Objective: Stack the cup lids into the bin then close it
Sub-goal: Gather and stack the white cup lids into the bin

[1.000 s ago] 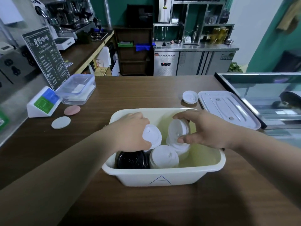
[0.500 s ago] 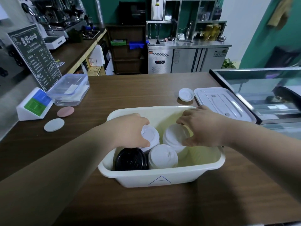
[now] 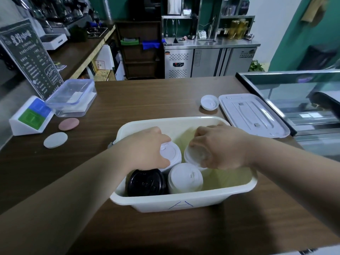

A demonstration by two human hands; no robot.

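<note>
A: Inside the bin (image 3: 184, 201), under the left hand (image 3: 145, 148), what is there?

B: A white stack (image 3: 171, 153) of lids. That hand's fingers (image 3: 161, 138) are curled over the top lid, with the thumb on its near edge, gripping it.

A: And the right hand (image 3: 222, 146)?

B: Just right of the left fingers, not touching them. Its fingers (image 3: 201, 130) are bent round the top of a second stack (image 3: 192, 157), also white, pinching the rim between thumb and fingertips.

A: Anything nearer than the fingers?

B: Two more stacks, both in the bin. A black stack (image 3: 145, 183) stands just below the left thumb, by the near wall. A third stack (image 3: 184, 178), white, stands beside it, in front of the gap between the hands. I cannot tell whether the left thumb touches it.

A: Beyond the fingers?

B: The bin stands on the worktop (image 3: 147, 100). Past the right fingers a loose lid (image 3: 209, 102) lies on the worktop outside the bin. Just right of it lies the cover (image 3: 252, 115), flat and off the bin.

A: Left of the left hand?

B: Well apart from it are a white disc (image 3: 55, 140) and a pink disc (image 3: 68, 124). Farther off are a clear box (image 3: 71, 97), a stand (image 3: 30, 116) and a menu board (image 3: 29, 57).
</note>
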